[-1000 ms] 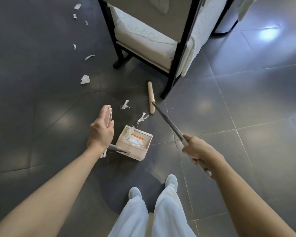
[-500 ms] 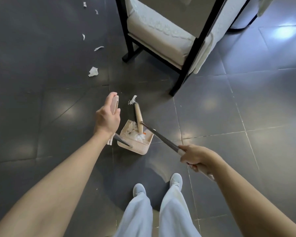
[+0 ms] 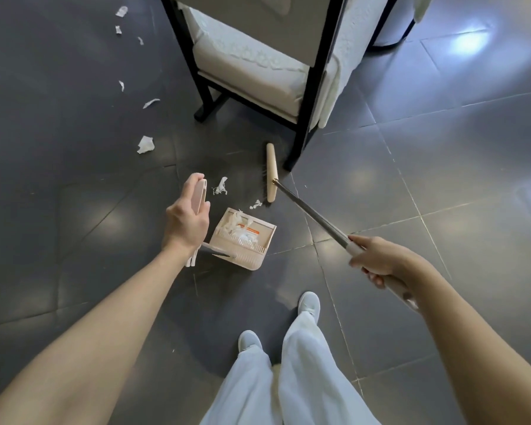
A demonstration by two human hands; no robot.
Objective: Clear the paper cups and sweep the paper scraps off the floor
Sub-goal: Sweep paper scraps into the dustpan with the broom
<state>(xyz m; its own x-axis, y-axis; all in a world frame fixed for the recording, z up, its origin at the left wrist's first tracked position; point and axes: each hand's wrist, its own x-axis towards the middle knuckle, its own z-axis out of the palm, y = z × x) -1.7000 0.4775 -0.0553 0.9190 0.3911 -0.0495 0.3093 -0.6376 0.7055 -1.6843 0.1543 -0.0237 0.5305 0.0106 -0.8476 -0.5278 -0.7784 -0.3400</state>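
My left hand (image 3: pixel 186 220) grips the beige top of the dustpan handle. The beige dustpan (image 3: pixel 259 257) stands on the dark floor below it, with white paper scraps and an orange-marked wrapper inside. My right hand (image 3: pixel 377 260) holds the broom pole (image 3: pixel 310 213). The broom head (image 3: pixel 271 171) rests on the floor beyond the pan, near a chair leg. Two small scraps lie close to the pan: one (image 3: pixel 220 187) by my left hand, one (image 3: pixel 256 204) at the broom's near end. Several more scraps (image 3: pixel 145 144) trail off to the upper left. No paper cups show.
A black-framed chair (image 3: pixel 307 96) with a white cushion stands just beyond the broom. My feet in light shoes (image 3: pixel 309 303) and pale trousers are below the pan. Dark grey tiles (image 3: pixel 442 179) stretch to the right.
The broom head swept into the dustpan half a second ago and has since swung back out to the floor near the chair leg. The dustpan stayed put.
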